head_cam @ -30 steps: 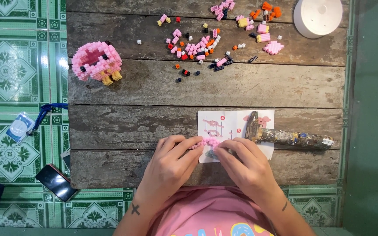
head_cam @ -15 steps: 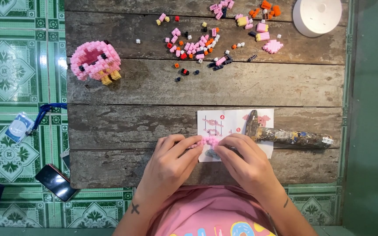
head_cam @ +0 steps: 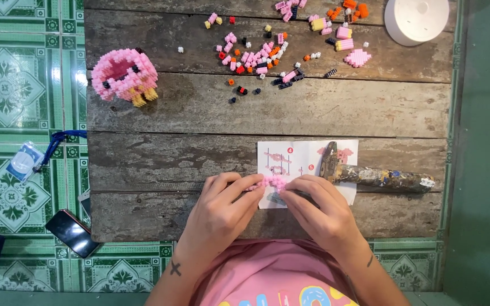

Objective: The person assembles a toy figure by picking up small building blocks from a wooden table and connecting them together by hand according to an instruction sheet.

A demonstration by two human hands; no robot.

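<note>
My left hand [head_cam: 220,208] and my right hand [head_cam: 320,211] meet at the near edge of a worn wooden table [head_cam: 199,113]. Together their fingertips pinch a small pink block piece [head_cam: 272,182] made of tiny bricks. It sits just above a white instruction sheet [head_cam: 301,161] with pink drawings. Both hands' fingers are curled on the piece, and part of it is hidden under them.
A finished pink block figure [head_cam: 123,73] stands at the table's left. Loose pink, orange, yellow and black tiny bricks [head_cam: 267,54] lie scattered at the far side. A white round container [head_cam: 415,20] sits far right. A paint-stained tool [head_cam: 372,175] weighs the sheet. A phone [head_cam: 72,232] lies on the tiled floor.
</note>
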